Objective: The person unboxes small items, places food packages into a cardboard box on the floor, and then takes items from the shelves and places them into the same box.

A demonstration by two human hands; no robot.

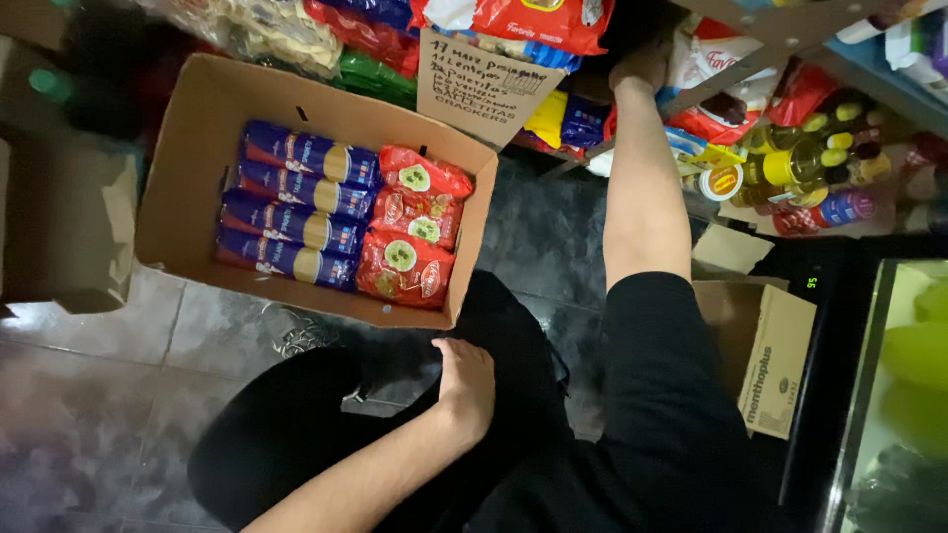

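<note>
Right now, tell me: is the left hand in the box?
No, the left hand rests on the dark trousers, outside the box.

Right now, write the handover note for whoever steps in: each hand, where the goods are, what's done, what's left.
Left hand: rests flat on the black-clad knee, holding nothing.
Right hand: reaching up among the packets on the shelf; fingers hidden, grip unclear.
Cardboard box: open on the tiled floor, holding four blue packets in a column and three red packets beside them.
Done: nothing to tell from the picture.
Left: the seven packets in the box.
</note>
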